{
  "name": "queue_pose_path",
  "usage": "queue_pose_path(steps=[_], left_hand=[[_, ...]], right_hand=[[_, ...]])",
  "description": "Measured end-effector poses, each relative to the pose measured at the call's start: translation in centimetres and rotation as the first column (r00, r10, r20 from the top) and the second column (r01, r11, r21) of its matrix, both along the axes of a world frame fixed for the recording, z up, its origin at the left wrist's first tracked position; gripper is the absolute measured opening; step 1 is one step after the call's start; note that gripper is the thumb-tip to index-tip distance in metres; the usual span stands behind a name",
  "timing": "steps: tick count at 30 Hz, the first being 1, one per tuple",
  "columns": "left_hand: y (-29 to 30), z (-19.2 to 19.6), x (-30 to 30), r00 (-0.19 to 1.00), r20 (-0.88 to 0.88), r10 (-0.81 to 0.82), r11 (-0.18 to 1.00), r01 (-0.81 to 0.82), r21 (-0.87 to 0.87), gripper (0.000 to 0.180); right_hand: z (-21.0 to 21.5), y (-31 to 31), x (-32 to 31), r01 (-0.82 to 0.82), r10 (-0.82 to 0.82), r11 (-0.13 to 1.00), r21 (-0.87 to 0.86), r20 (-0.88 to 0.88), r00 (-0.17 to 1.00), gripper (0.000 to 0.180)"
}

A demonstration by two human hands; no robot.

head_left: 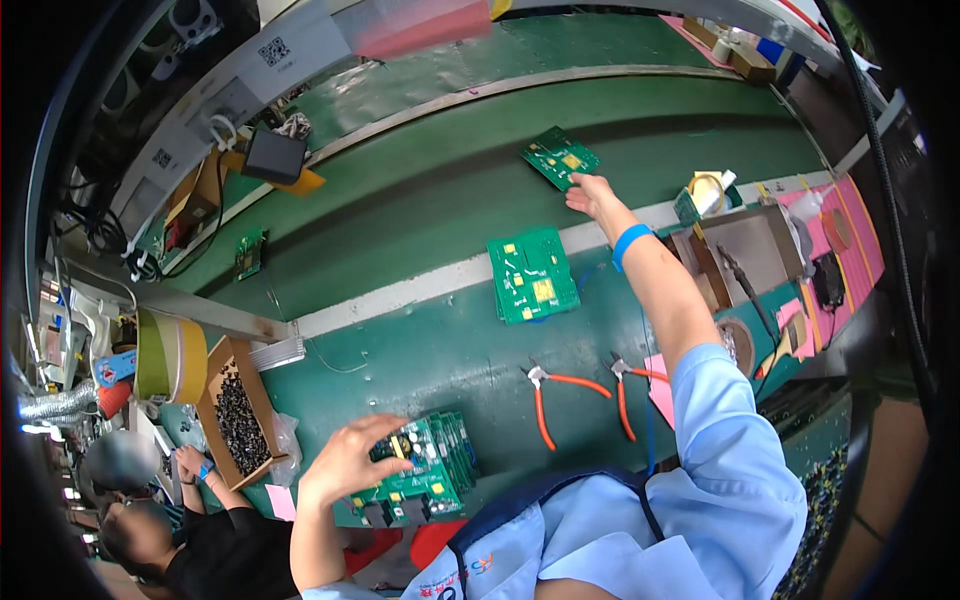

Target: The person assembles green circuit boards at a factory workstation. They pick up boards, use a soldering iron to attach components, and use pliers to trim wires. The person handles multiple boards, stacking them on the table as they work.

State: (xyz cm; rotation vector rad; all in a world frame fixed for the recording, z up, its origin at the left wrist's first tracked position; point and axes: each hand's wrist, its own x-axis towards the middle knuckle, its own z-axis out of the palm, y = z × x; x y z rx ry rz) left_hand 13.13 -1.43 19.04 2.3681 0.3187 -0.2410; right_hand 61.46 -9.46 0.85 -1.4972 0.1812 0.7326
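My left hand (352, 458) is at the near side of the bench, its thumb and fingers around the edge of a populated circuit board (415, 485) in a close-packed row of several boards. Black, yellow and blue parts show on that board. My right arm stretches far forward over the green belt. The fingers of my right hand (592, 196) pinch the near corner of a green circuit board (558, 155). Between the two hands, another small pile of green circuit boards (533, 277) lies at the bench's far edge, against the pale rail.
Two orange-handled cutters (540, 378) (622, 372) lie before me. At left, a cardboard box (240, 415) holds small black parts beside a yellow-green roll (170, 355). Another board (250, 254) sits farther left on the belt. A tray (755, 255) and brush (785, 345) are right. A co-worker (225, 545) sits left.
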Motion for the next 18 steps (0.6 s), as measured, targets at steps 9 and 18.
queue_pose_path(steps=[9,18], left_hand=[[0.1,0.8,0.0,0.994,-0.076,0.076,0.997,-0.077,-0.01,0.054],[1.6,0.5,-0.7,0.816,0.108,0.568,0.74,-0.449,-0.501,0.037]], right_hand=[[-4.6,2.1,3.1,0.216,-0.163,0.949,0.229,-0.231,0.959,0.01],[5.4,-1.1,-4.4,-0.201,0.258,0.847,0.492,-0.051,0.965,0.011]])
